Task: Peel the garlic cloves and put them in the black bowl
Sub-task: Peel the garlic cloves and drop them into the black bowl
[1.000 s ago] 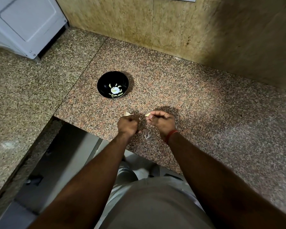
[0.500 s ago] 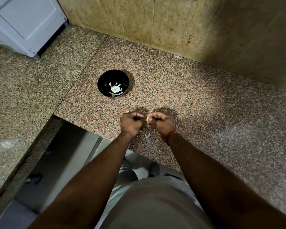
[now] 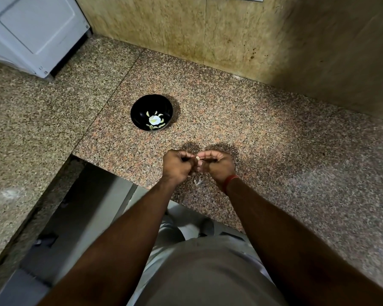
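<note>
A small pale garlic clove (image 3: 198,158) shows between my two hands, just above the granite counter's front edge. My left hand (image 3: 178,167) and my right hand (image 3: 217,165) meet fingertip to fingertip and both pinch the clove. Most of the clove is hidden by my fingers. The black bowl (image 3: 139,109) sits farther back and to the left, holding several peeled cloves (image 3: 155,123) around a bright reflection.
A scrap of papery garlic skin (image 3: 198,181) lies on the granite counter (image 3: 285,151) under my wrists. A white appliance (image 3: 31,32) stands at the back left. The counter steps down at a cut-out (image 3: 75,155) left of my hands. A tan tiled wall (image 3: 208,29) rises behind.
My hands were apart, each with a pale piece. They came together and now both pinch one clove between them. The piece by my left hand is out of sight.
</note>
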Available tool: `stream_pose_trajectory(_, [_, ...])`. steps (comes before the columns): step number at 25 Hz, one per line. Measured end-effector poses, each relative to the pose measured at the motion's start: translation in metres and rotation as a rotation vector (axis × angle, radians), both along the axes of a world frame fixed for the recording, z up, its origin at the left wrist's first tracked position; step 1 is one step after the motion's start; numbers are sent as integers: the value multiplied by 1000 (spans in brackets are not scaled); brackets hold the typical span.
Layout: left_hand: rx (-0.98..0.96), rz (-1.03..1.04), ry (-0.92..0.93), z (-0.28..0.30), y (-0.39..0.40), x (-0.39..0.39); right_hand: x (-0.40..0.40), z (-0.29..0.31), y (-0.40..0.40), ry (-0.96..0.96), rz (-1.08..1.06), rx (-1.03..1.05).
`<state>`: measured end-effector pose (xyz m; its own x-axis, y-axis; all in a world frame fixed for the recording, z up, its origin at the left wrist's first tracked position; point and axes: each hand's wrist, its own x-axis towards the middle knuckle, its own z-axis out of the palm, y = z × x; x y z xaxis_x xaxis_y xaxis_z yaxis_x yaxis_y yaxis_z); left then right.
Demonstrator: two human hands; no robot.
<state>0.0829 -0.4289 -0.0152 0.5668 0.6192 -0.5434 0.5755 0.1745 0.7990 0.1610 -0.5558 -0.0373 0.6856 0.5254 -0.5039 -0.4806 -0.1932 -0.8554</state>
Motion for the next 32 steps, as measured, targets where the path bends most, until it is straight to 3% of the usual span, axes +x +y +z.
stream_pose_trajectory(7, [-46,-30,0,-1,2,1,1,0,-3,-118,30,-55])
stream_pose_trajectory(32, [-112,-5,-54,-5,9,7,11,4,-1,-130,36,-78])
